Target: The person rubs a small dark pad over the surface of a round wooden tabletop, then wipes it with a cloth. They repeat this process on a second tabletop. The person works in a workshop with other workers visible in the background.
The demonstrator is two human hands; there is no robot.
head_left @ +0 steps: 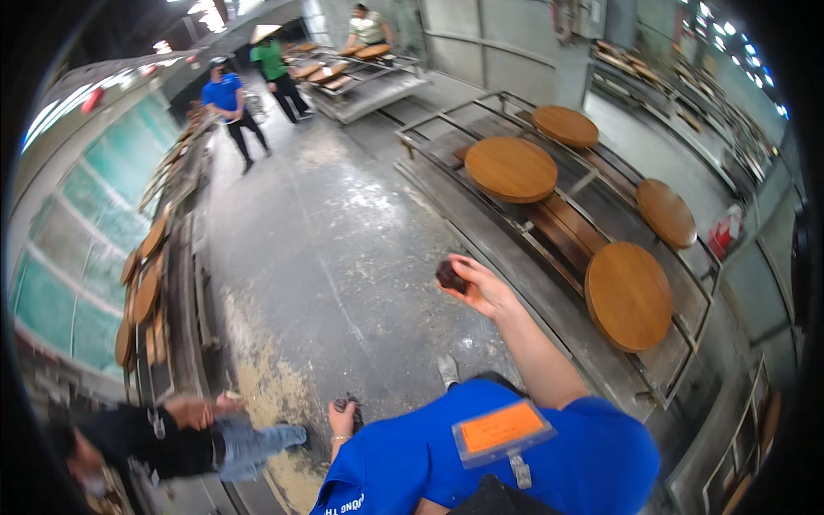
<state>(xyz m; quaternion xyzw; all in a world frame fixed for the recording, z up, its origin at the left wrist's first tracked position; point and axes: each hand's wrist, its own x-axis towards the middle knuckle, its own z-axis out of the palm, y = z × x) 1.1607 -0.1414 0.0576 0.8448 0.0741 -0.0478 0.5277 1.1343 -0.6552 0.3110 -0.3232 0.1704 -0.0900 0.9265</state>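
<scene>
Seemingly between passes, the right hand [481,287] grips a dark pad [450,275] raised just left of the metal rack [549,232], the left hand [343,418] clutches a small dark tool [354,405] low beside the body, and next the pad must meet a round wooden tabletop [628,296].

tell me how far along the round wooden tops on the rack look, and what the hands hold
Done-looking: four round wooden tops lie flat on the metal rack, evenly brown. In hand: the right hand is raised with a small dark lump in its fingers; the left hand, low by the floor, grips a small dark object. Left: neither hand touches a top; whether any needs more work cannot be told.
</scene>
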